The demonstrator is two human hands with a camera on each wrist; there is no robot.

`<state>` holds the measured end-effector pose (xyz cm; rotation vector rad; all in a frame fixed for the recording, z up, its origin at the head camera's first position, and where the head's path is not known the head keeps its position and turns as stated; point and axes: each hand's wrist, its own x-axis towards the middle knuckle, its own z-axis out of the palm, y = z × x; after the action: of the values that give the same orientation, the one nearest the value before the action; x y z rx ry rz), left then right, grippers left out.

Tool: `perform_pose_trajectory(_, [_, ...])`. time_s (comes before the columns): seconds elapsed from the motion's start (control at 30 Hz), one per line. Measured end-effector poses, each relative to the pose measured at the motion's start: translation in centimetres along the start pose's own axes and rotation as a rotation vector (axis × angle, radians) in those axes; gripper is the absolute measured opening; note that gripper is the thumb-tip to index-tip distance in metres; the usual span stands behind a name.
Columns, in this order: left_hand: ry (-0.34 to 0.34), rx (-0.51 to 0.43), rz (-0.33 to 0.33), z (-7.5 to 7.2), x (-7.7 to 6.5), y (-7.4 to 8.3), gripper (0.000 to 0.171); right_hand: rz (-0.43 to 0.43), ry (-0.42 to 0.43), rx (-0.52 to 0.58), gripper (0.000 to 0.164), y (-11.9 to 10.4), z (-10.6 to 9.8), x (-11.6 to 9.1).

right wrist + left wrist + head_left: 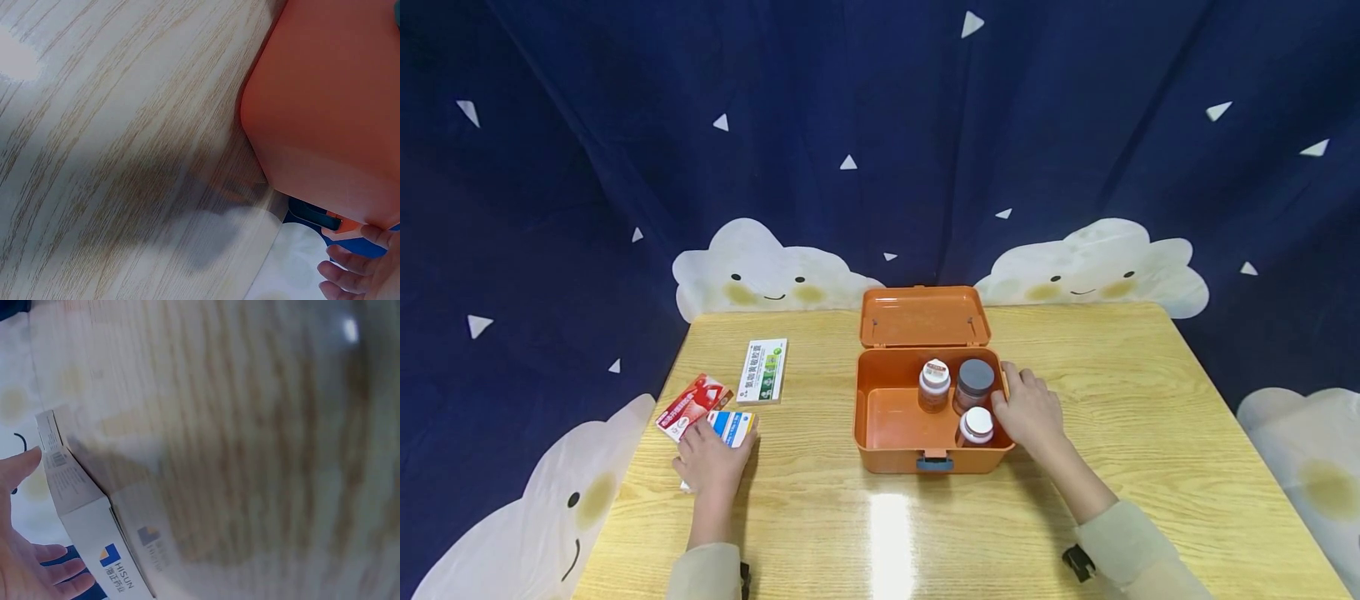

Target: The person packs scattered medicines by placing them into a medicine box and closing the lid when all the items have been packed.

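On the left of the table, my left hand point(713, 458) reaches over a blue, white and yellow medicine box point(733, 426). Its thumb and fingers lie round opposite sides of the carton. The left wrist view shows the carton's white side with HISUN lettering. My right hand point(1032, 410) holds the right wall of an orange plastic storage box point(880, 460), thumb over the rim and fingers outside. Inside stand a white-capped bottle point(934, 385), a grey-lidded jar point(975, 383) and another white-capped bottle point(977, 425). The hinged lid point(925, 318) stands open toward the back.
A red medicine box point(694, 404) lies tilted just beyond my left hand. Behind it is a white and green medicine box point(763, 371). A dark blue curtain point(910, 150) with clouds hangs along the back edge of the wooden table point(1097, 358).
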<state>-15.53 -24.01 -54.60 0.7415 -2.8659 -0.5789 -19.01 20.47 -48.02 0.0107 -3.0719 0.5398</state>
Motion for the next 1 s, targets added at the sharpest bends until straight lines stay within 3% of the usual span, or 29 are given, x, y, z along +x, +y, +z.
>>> perform_pose_trajectory(0.2, [-0.064, -0.001, -0.046, 0.0, -0.2, -0.4, 0.094, 0.001, 0.002, 0.007, 0.052, 0.0, 0.0, 0.0])
perform_pose_trajectory(0.43, [-0.107, -0.011, -0.055, -0.1, -0.1, -0.9, 0.097, -0.007, 0.008, 0.007, 0.052, 0.0, 0.0, 0.0])
perform_pose_trajectory(1.0, [-0.146, -0.037, -0.082, -0.3, 0.0, -1.1, 0.093, -0.001, 0.005, 0.008, 0.052, 0.0, 0.1, 0.1])
